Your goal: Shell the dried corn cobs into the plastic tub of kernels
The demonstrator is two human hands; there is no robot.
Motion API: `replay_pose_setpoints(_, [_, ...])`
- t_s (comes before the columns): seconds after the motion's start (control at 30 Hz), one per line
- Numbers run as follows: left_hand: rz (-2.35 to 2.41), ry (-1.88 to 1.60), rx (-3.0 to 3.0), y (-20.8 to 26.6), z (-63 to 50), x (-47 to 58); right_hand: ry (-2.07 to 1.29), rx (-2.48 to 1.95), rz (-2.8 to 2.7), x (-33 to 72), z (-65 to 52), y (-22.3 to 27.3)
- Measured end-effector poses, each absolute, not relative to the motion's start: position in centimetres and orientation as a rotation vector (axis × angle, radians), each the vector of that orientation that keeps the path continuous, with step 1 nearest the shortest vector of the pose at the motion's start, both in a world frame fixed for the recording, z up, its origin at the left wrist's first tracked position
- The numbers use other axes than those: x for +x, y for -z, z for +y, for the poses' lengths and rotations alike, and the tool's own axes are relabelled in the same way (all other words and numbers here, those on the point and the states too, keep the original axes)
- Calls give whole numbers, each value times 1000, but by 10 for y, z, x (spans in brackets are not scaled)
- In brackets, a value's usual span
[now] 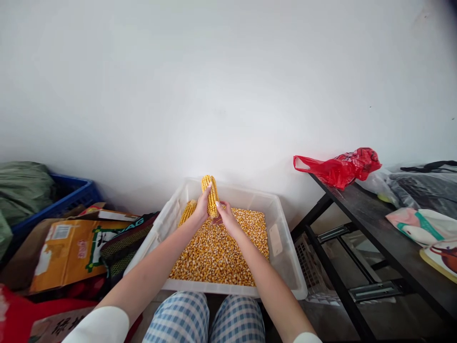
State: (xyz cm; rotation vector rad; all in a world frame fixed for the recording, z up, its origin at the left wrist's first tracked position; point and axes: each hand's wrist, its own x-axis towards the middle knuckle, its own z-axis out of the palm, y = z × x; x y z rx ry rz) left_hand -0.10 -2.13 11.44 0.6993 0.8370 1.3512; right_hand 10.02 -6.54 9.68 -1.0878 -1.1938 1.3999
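A yellow corn cob (210, 193) stands nearly upright between my hands, above a translucent plastic bin (274, 205). My left hand (203, 204) is wrapped around its left side. At the cob's lower end my right hand (224, 212) presses with thumb and fingers. Loose corn kernels (221, 252) cover the bottom of the bin beneath both hands. Another corn cob (187, 212) lies in the bin's far left corner, left of my left hand. Something reddish-brown shows just below the held cob, too small to make out.
On the left are a blue crate (76, 193), an orange cardboard box (67, 250) and a dark mesh bag (124, 247). To the right stands a black folding table (378, 228) with a red plastic bag (339, 166) on it. A white wall (221, 95) rises behind the bin.
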Motion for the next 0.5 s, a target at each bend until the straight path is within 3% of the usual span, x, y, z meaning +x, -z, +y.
replay_pose_setpoints(0.23, [773, -1209, 614, -107, -18, -4, -1335, -1059, -1322, 99, -68, -88])
replay_pose_setpoints(0.5, [828, -1350, 642, -93, -9, -4, -938, -1236, -1461, 91, -72, -75])
